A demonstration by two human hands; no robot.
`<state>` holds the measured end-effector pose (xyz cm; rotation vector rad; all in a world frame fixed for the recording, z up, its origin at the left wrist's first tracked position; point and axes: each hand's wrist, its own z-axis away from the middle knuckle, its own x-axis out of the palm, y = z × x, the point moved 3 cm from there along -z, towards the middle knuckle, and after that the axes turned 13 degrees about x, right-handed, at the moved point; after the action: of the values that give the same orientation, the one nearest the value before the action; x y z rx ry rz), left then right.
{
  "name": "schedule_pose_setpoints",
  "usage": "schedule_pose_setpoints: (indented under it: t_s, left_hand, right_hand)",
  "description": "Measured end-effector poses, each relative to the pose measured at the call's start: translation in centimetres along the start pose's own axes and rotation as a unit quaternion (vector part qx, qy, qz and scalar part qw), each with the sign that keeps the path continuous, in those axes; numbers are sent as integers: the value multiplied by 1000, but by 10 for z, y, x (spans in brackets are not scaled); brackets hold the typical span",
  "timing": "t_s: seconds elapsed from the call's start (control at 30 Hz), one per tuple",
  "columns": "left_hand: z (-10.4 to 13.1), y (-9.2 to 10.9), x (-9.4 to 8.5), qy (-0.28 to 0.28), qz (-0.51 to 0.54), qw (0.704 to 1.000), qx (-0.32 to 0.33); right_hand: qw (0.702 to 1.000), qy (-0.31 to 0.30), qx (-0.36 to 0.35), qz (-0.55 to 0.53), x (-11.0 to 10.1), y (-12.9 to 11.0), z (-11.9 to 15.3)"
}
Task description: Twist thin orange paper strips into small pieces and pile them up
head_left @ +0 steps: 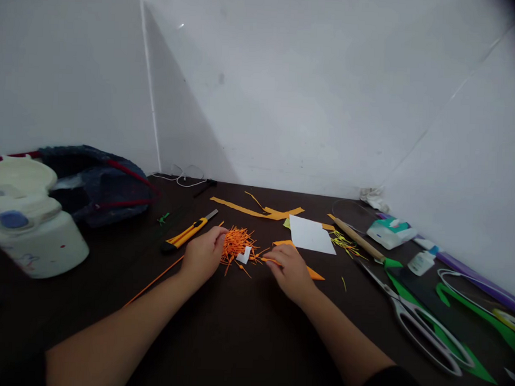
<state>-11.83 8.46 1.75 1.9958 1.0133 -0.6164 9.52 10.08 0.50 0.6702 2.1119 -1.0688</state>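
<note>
A pile of thin orange paper strips (236,243) lies on the dark table, with a small white paper piece (244,255) on its front edge. At the pile's left side is my left hand (205,251), its fingers curled together; what they hold, if anything, is hidden. A long thin orange strip (155,280) runs from under that hand toward the lower left. To the right of the pile, my right hand (289,268) is closed in a pinch at a thin orange strip. Orange paper (315,274) shows behind and beside this hand.
A yellow cutter (190,233) lies left of the pile. White paper (310,235) and orange-yellow strips (240,208) are behind. Scissors (417,322), a wooden-handled tool (357,238), a glue bottle (422,262) and green paper are right. A white bottle (40,242) and dark bag (109,190) stand left.
</note>
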Motion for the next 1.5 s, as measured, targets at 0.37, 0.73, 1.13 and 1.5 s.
schedule_pose_setpoints:
  t_s: [0.37, 0.73, 1.13, 1.5]
  left_hand:
    - [-2, -26, 15, 47, 90, 994, -39]
    - [-2, -23, 21, 49, 90, 994, -39]
    - [3, -1, 13, -130, -98, 985, 63]
    - [3, -3, 16, -169, -126, 977, 40]
  right_hand:
    - [995, -63, 49, 57, 54, -23, -35]
    - [994, -13, 83, 63, 50, -15, -32]
    - [995, -21, 67, 73, 55, -16, -30]
    - [999, -9, 39, 25, 50, -24, -29]
